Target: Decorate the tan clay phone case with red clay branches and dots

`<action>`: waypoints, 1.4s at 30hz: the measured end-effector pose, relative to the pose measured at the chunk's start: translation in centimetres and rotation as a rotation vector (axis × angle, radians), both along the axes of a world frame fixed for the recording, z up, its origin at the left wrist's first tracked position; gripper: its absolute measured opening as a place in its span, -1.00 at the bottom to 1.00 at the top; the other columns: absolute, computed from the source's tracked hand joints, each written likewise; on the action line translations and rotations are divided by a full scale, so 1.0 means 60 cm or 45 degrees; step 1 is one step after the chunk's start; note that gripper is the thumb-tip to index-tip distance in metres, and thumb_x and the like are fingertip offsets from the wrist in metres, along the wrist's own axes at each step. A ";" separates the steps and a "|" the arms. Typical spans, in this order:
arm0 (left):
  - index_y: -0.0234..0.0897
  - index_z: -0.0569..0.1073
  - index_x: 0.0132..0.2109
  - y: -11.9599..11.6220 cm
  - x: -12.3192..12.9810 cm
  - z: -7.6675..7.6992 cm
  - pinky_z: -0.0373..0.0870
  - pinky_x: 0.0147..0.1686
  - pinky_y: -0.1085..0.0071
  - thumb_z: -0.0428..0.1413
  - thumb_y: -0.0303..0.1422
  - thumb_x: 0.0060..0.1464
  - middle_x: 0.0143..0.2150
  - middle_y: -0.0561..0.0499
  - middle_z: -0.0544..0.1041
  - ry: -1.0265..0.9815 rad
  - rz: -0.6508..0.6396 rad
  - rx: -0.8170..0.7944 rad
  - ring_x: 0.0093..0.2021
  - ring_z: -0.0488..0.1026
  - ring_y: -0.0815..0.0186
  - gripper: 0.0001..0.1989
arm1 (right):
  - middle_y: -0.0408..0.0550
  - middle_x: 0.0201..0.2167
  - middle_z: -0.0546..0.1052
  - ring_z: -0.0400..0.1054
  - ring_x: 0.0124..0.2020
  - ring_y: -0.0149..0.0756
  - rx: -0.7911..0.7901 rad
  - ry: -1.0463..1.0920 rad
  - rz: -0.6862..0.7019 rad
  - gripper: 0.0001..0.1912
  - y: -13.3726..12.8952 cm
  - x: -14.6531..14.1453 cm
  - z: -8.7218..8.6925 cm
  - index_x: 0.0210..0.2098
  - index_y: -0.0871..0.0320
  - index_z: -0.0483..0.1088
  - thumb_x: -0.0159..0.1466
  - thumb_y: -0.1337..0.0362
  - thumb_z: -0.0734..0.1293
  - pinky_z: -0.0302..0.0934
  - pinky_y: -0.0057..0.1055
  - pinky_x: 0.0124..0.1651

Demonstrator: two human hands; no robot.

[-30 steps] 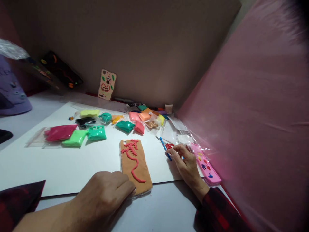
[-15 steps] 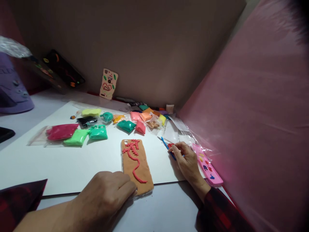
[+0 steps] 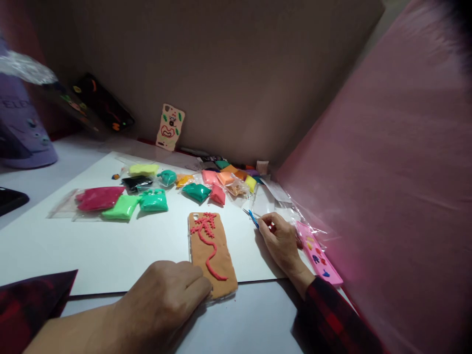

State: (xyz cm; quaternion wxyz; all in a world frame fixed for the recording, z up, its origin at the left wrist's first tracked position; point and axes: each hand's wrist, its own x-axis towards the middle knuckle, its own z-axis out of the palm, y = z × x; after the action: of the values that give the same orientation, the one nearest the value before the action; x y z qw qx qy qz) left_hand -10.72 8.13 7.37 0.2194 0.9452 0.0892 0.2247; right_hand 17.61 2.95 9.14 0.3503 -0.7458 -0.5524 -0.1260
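1. Gripping the near-left corner of the brown phone case (image 3: 223, 260), as the head view shows, the left hand (image 3: 165, 290) is curled, its fingertips partly hidden. Too hard a squeeze could dent the tan coating if it is as soft as it looks.
2. The case itself lies across the near edge of the white board (image 3: 147, 255), its lower end reaching out over the table (image 3: 228, 329). Pressing on that end might make it rock or slide.
3. On the case's face, a thin red strand ends toward its near-right corner, while the red branching cluster (image 3: 205, 226) sits by its far end. A careless knuckle could smear the strand or lift the small twigs.
4. To the right of the case, the right hand (image 3: 282, 241) appears to pinch a blue pointed tool (image 3: 253, 218); whether the tool is lifted cannot be told. Its point faces away from the case; swung back carelessly, it could scratch the coating.
5. Farther right of the case, the pink case (image 3: 320, 253) lies close past that hand; a backward sweep of the wrist or plaid sleeve (image 3: 324, 305) might knock its little figures.
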 end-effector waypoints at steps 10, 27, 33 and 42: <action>-0.23 0.31 -0.30 -0.004 0.005 0.010 0.13 -0.49 0.34 -0.06 -0.57 0.12 -0.40 0.04 0.40 0.009 0.007 -0.044 -0.49 0.28 0.30 -0.85 | -0.16 -0.54 0.42 0.28 -0.50 -0.37 -0.017 -0.037 0.056 -0.86 -0.005 0.000 -0.002 -0.50 0.13 0.33 0.20 0.33 0.25 0.14 -0.42 -0.38; -0.23 0.26 -0.33 -0.002 0.004 0.010 0.07 -0.53 0.35 -0.09 -0.60 0.08 -0.42 0.03 0.40 -0.005 -0.052 0.048 -0.52 0.24 0.30 -0.83 | -0.20 -0.57 0.46 0.28 -0.58 -0.42 0.031 0.135 -0.010 -0.83 -0.011 0.002 0.000 -0.49 0.13 0.38 0.22 0.28 0.25 0.15 -0.46 -0.46; -0.24 0.28 -0.34 -0.003 0.007 0.013 0.09 -0.53 0.37 -0.05 -0.55 0.09 -0.43 0.03 0.39 -0.065 -0.024 0.068 -0.51 0.26 0.32 -0.87 | -0.19 -0.56 0.46 0.31 -0.53 -0.39 0.019 0.146 0.006 -0.86 -0.008 0.003 -0.001 -0.50 0.13 0.40 0.19 0.29 0.29 0.17 -0.44 -0.42; -0.22 0.26 -0.33 -0.002 0.001 0.002 0.08 -0.50 0.34 -0.05 -0.56 0.08 -0.40 0.04 0.38 0.026 -0.015 0.047 -0.49 0.25 0.30 -0.86 | -0.18 -0.57 0.45 0.30 -0.53 -0.39 0.015 0.205 0.037 -0.81 -0.008 0.000 0.003 -0.51 0.14 0.39 0.21 0.23 0.28 0.18 -0.45 -0.43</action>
State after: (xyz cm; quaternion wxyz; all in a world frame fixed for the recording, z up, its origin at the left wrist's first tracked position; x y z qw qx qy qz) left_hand -10.68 8.01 7.51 0.2022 0.9518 0.0815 0.2155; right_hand 17.61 2.45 9.31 0.3998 -0.7435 -0.5323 -0.0637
